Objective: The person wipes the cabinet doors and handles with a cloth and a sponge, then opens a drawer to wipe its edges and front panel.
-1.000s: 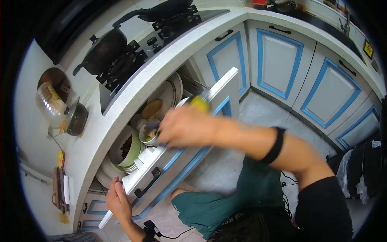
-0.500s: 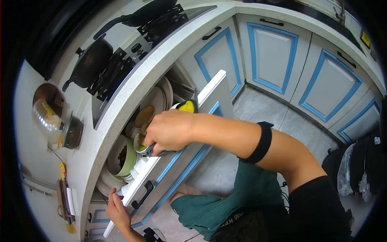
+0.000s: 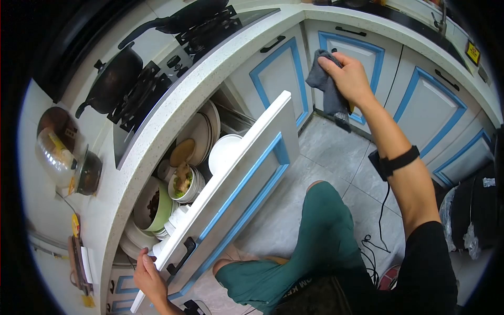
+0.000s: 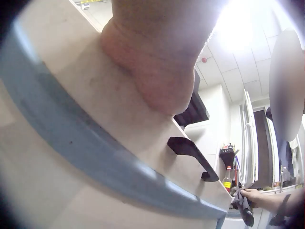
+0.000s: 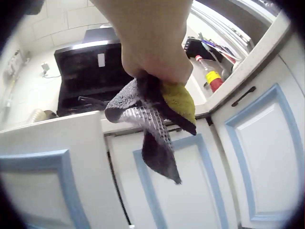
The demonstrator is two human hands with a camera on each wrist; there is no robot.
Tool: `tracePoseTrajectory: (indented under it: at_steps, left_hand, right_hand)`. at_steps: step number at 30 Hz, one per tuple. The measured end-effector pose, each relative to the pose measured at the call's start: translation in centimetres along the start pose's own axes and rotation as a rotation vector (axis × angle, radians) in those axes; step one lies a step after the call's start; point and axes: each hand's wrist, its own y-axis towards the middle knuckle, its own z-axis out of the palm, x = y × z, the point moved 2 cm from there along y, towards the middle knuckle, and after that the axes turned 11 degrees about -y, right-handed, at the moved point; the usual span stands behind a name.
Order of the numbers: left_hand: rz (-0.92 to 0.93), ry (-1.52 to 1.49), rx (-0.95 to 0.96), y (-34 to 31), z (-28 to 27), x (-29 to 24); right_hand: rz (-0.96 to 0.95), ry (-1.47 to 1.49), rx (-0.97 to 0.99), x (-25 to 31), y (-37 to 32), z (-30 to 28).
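Observation:
In the head view my right hand (image 3: 350,79) pinches a dark grey cloth (image 3: 332,97), raised beside the open drawer in front of the corner cabinets. The right wrist view shows the cloth (image 5: 152,126) hanging in folds, with a yellow-green side and a chequered patch. My left hand (image 3: 150,278) grips the top edge of the drawer front (image 3: 231,184), left of its black handle (image 3: 181,256). Inside the drawer are a green bowl (image 3: 167,207) with dark bits in it, a stack of small bowls (image 3: 195,190) with food scraps on top, and a white dish (image 3: 223,152).
More plates (image 3: 210,126) stand at the drawer's back. Above is the countertop (image 3: 210,79), with a stove holding a black pot (image 3: 118,71) and a pan (image 3: 191,16). Blue-trimmed cabinets (image 3: 349,73) line the right. A cable (image 3: 375,244) lies on the floor near my leg.
My right hand has moved from over the drawer up and to the right with the cloth, uncovering the small bowls and white dish. My left hand stays at the drawer's edge.

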Motion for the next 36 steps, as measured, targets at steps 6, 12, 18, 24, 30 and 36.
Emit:
tracePoseTrajectory:
  at_steps: [6,12,18,24,30,36]
  left_hand:
    - [0.024,0.002,-0.017,0.2,0.1,0.1]
    - [0.034,-0.011,-0.033,0.2,0.3,0.6]
    - [0.003,0.006,-0.021,0.3,0.2,0.0]
    - [0.038,0.012,-0.035,0.3,0.3,1.2]
    - [0.023,-0.021,-0.049,0.3,0.3,0.2]
    - [0.048,-0.033,-0.073,0.2,0.5,0.4]
  right_hand:
    - [-0.471,-0.213,0.062,6.8,-5.6,5.2]
    - [-0.293,0.124,0.247,5.6,-5.6,4.1]
    - [-0.057,0.713,0.591,6.8,-7.2,1.2]
    - [-0.037,0.737,0.630,4.8,-6.9,3.4]
    - [-0.304,0.249,0.103,5.2,-6.5,3.9]
    - [-0.462,-0.269,-0.103,7.3,-7.2,5.0]
